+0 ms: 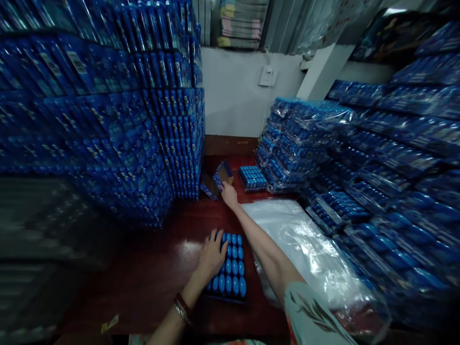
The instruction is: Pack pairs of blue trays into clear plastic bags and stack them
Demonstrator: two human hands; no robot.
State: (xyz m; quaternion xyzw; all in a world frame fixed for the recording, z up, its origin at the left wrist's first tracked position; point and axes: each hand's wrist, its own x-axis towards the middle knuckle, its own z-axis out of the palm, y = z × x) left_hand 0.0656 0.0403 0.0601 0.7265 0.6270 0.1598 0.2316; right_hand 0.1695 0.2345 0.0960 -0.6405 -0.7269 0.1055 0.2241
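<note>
My left hand (212, 256) lies with fingers spread on the left side of a tray of blue capped items (232, 268) on the dark red table (151, 278). My right arm stretches forward, and my right hand (229, 194) grips the edge of a small blue carton (221, 176) lying open at the far end of the table. A second group of the blue capped items (252, 177) stands just to the right of that carton.
A tall wall of stacked blue packs (108, 110) rises on the left. Plastic-wrapped bundles of blue packs (298, 139) pile up on the right. Clear plastic sheeting (298, 239) lies beside my right arm. A white wall with a socket (268, 75) is behind.
</note>
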